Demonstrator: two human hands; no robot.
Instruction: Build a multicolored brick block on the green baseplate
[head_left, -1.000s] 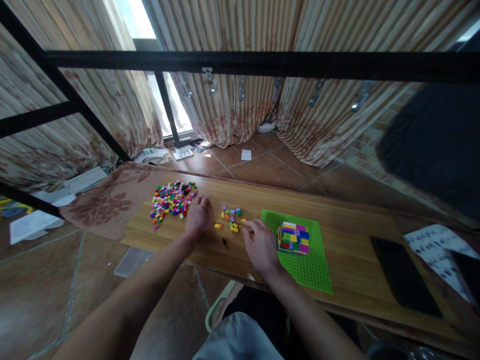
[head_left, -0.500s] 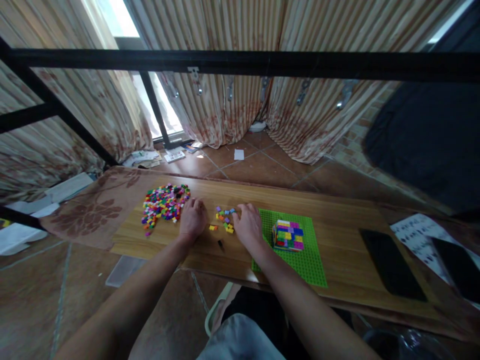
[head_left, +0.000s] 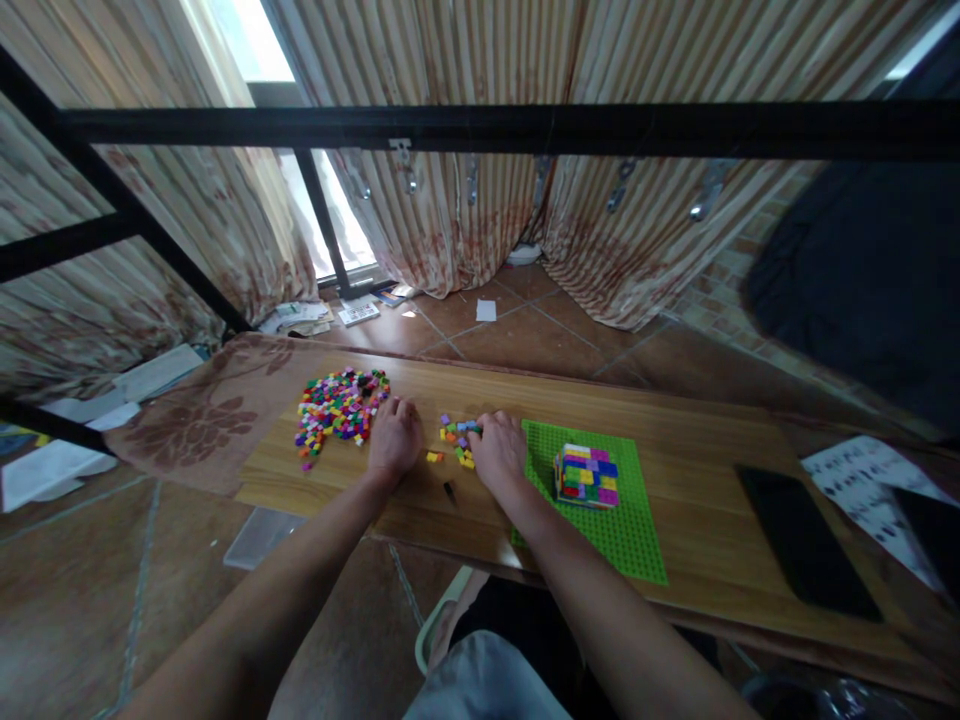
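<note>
My left hand (head_left: 395,440) rests knuckles-up on the wooden table (head_left: 697,480), fingers curled, between a big pile of small coloured bricks (head_left: 339,405) and a small scatter of loose bricks (head_left: 454,443). My right hand (head_left: 498,450) lies over the right side of that scatter, fingertips bent down onto the bricks; whether it pinches one is hidden. To its right a green baseplate (head_left: 622,530) carries a multicoloured block of stacked bricks (head_left: 586,475).
A small dark piece (head_left: 449,490) lies near the table's front edge. A black flat slab (head_left: 806,540) lies at the right, papers (head_left: 862,475) beyond it. A floral cloth (head_left: 195,420) covers the left end. A black metal bar (head_left: 480,128) crosses overhead.
My right hand moved left and forward from the baseplate's edge onto the loose bricks. My left hand stayed in place. The camera view shifted slightly.
</note>
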